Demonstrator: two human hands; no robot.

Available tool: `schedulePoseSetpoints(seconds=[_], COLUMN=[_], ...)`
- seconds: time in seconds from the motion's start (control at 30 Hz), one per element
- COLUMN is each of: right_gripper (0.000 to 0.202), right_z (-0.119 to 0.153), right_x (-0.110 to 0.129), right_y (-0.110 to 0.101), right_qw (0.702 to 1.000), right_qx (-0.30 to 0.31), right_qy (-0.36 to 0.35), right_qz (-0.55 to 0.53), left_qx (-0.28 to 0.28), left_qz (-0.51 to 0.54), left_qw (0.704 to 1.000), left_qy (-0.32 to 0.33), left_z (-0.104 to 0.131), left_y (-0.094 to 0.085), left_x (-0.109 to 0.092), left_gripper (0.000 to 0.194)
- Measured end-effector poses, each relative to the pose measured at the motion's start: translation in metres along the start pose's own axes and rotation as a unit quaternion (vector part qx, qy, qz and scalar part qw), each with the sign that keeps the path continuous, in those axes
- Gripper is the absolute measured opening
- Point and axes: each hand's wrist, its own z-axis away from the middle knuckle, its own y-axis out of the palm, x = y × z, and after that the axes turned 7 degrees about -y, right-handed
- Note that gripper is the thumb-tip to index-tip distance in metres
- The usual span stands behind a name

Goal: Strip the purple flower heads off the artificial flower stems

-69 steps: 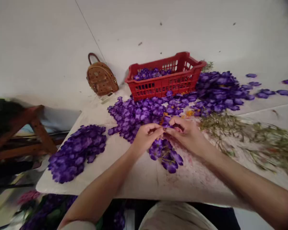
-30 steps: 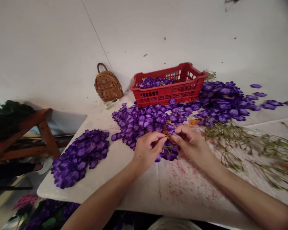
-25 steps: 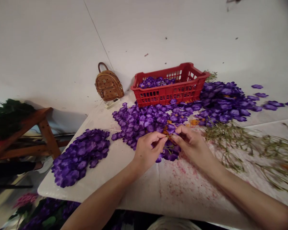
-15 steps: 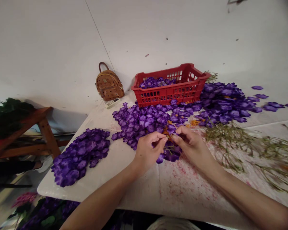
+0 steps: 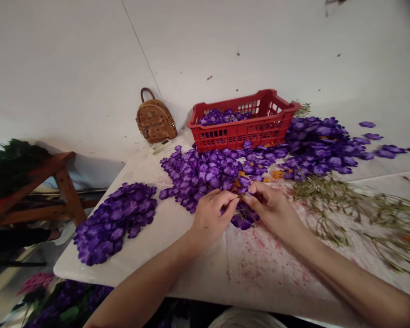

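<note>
Over the front of a loose pile of purple cloth blossoms, both my hands meet with their fingertips almost touching. My left hand is closed in a pinch on an artificial flower stem. Thumb and forefinger of my right hand pinch at the same flower from the other side. Its purple petals show below and between the hands; thin green stalks there are partly covered by the fingers. Small orange-yellow flower centres lie just beyond the fingertips.
A red plastic crate with purple blossoms stands behind the pile. Bare green stems lie on the right, a stacked purple bunch on the left. A brown mini backpack leans on the wall. Beside the table is a wooden stand.
My left hand has turned slightly and covers more of the flower's stalks and petals. The right hand has shifted only a little. Everything else stays in place.
</note>
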Motion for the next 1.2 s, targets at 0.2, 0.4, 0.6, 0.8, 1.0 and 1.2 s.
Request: schedulePoseSetpoints(seconds=[0.2, 0.4, 0.6, 0.8, 1.0, 1.2], right_gripper=[0.025, 0.034, 0.036, 0.030, 0.032, 0.037], right_z=[0.002, 0.000, -0.005, -0.006, -0.004, -0.004], right_x=[-0.005, -0.007, -0.003, 0.002, 0.000, -0.002], right_y=[0.004, 0.004, -0.007, -0.011, -0.009, -0.009], right_qw=[1.000, 0.999, 0.994, 0.994, 0.994, 0.988], right_qx=[0.009, 0.015, 0.087, 0.102, 0.103, 0.126], right_qy=[0.009, 0.033, 0.053, 0.026, 0.030, 0.067], right_qz=[-0.008, -0.018, -0.036, -0.004, -0.011, -0.065], left_qx=[0.003, 0.013, -0.013, 0.005, 0.011, 0.036], left_qz=[-0.079, -0.151, -0.085, -0.011, -0.035, -0.041], left_qw=[0.994, 0.981, 0.993, 1.000, 0.997, 0.993], left_qy=[0.081, 0.121, 0.074, 0.021, 0.069, 0.108], left_z=[0.002, 0.003, 0.004, -0.001, 0.001, 0.001], left_y=[0.000, 0.003, 0.001, 0.000, 0.001, -0.006], left_x=[0.002, 0.000, 0.001, 0.002, 0.004, 0.007], left_gripper=[0.018, 0.031, 0.015, 0.010, 0.015, 0.019])
